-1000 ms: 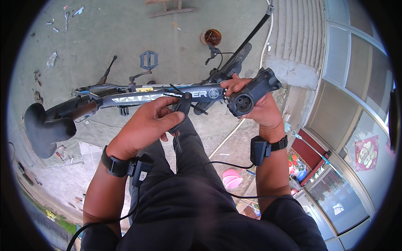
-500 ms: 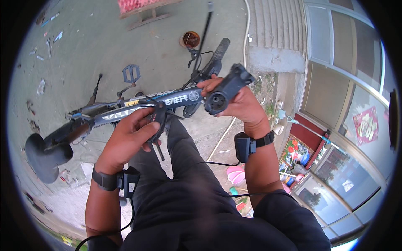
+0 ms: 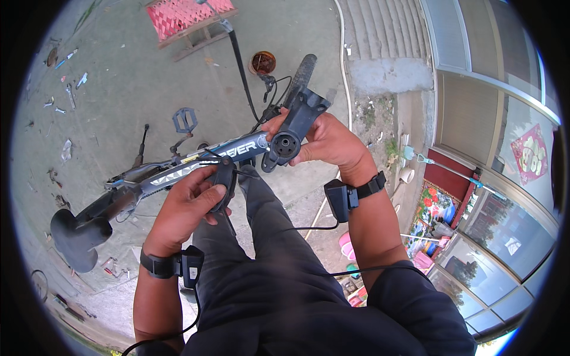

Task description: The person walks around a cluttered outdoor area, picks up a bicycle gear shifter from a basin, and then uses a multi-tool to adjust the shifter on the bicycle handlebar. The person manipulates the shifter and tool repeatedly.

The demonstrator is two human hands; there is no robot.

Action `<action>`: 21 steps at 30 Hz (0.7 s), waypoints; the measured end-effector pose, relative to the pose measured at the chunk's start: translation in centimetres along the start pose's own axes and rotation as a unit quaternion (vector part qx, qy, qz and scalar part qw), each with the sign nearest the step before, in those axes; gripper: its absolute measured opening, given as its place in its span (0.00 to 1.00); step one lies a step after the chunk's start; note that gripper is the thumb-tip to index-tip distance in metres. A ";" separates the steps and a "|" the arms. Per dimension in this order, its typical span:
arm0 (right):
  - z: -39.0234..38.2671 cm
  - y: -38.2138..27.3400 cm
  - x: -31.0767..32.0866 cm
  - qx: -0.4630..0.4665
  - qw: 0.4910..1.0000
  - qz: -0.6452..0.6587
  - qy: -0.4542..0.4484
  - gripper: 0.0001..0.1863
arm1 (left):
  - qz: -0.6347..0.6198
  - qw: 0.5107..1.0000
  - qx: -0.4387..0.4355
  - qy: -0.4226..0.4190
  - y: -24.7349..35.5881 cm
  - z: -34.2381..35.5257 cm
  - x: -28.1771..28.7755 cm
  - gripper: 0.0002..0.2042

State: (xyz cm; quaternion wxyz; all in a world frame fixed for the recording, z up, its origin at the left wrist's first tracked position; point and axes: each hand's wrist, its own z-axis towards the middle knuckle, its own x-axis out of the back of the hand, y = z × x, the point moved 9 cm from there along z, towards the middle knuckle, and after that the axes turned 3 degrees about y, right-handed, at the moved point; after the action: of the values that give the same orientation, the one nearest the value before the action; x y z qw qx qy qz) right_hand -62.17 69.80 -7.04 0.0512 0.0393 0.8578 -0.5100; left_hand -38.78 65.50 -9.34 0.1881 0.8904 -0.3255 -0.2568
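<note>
In my left hand (image 3: 189, 204) is a black folding hex key set (image 3: 223, 181), pinched between thumb and fingers, with several thin keys fanned out. My right hand (image 3: 333, 142) grips a black bicycle stem (image 3: 298, 118), whose round end with a recessed bolt faces up toward me. That stem is over the front end of a dark blue and white bicycle frame (image 3: 169, 173); whether it touches the frame I cannot tell. The bicycle stands across in front of my legs, its black saddle (image 3: 80, 240) at the left and its front tyre (image 3: 305, 66) beyond my right hand.
A black handlebar (image 3: 240, 65) with cables slants beyond the frame. Farther off are a rusty brown pot (image 3: 262, 62) and a red-topped bench (image 3: 189, 21). A wrench (image 3: 70, 95) and scraps lie at left. A pale hose (image 3: 342, 35) runs before the steps; glazed doors line the right.
The stem has come left and lower in the picture and turned a little. My left hand keeps the hex key set. The whole view has shifted slightly, and the handlebar appears farther left.
</note>
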 end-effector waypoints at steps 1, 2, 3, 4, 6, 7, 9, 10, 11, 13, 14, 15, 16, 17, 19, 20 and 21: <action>0.0 -0.1 0.0 0.004 1.000 -0.001 -0.005 0.32 | 0.000 1.000 0.001 -0.001 -0.1 0.1 0.0 0.24; 0.1 -0.2 -0.1 0.012 1.000 -0.004 -0.010 0.31 | -0.006 1.000 0.004 -0.005 -0.2 0.1 0.0 0.24; 0.1 -0.1 -0.1 0.006 1.000 0.000 -0.010 0.31 | -0.013 1.000 0.007 -0.007 -0.4 0.2 0.1 0.24; 0.2 -0.1 -0.1 0.005 1.000 0.002 -0.011 0.31 | -0.020 1.000 0.008 -0.010 -0.5 0.2 0.3 0.25; 0.1 -0.1 -0.1 -0.005 1.000 0.005 -0.012 0.32 | -0.014 1.000 0.005 0.000 -0.8 0.3 0.6 0.24; 0.1 0.0 -0.1 -0.010 1.000 0.007 -0.013 0.32 | -0.013 1.000 0.000 0.004 -0.8 0.3 0.7 0.23; 0.0 -0.1 -0.2 -0.010 1.000 0.014 -0.014 0.32 | -0.018 1.000 0.001 0.001 -0.9 0.3 1.0 0.23; 0.0 -0.2 -0.1 -0.004 1.000 0.010 -0.013 0.32 | -0.022 1.000 0.000 -0.001 -0.9 0.4 1.1 0.23; 0.0 -0.2 -0.2 -0.008 1.000 0.015 -0.017 0.32 | -0.022 1.000 0.000 -0.002 -1.0 0.4 1.1 0.23; 0.0 -0.1 -0.2 -0.014 0.999 0.023 -0.018 0.32 | -0.022 1.000 -0.001 -0.004 -1.0 0.5 1.3 0.23; 0.0 0.0 -0.1 -0.015 0.999 0.026 -0.019 0.32 | -0.023 1.000 -0.002 -0.005 -1.0 0.5 1.4 0.23; 0.0 0.0 -0.1 -0.014 0.999 0.025 -0.020 0.33 | -0.024 1.000 -0.002 -0.006 -1.0 0.6 1.5 0.23; 0.1 0.0 -0.1 -0.011 1.000 0.020 -0.020 0.33 | -0.025 1.000 -0.003 -0.007 -1.0 0.6 1.5 0.24; 0.1 0.0 -0.1 -0.010 0.999 0.022 -0.021 0.33 | -0.024 1.000 -0.005 -0.009 -1.0 0.6 1.6 0.24; 0.2 0.1 -0.1 -0.006 1.000 0.019 -0.021 0.33 | -0.021 1.000 -0.011 -0.012 -0.9 0.7 1.7 0.24; 0.2 0.1 -0.1 -0.004 1.000 0.020 -0.022 0.33 | -0.020 1.000 -0.010 -0.012 -0.9 0.7 1.7 0.24; 0.2 0.1 0.0 -0.002 1.000 0.020 -0.022 0.33 | -0.019 1.000 -0.009 -0.011 -0.9 0.8 1.8 0.24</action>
State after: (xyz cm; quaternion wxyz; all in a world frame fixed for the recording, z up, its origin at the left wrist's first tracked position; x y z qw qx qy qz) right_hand -62.10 69.65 -7.20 0.0804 0.0454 0.8567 -0.5075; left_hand -37.62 64.80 -11.00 0.1880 0.8916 -0.3084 -0.2733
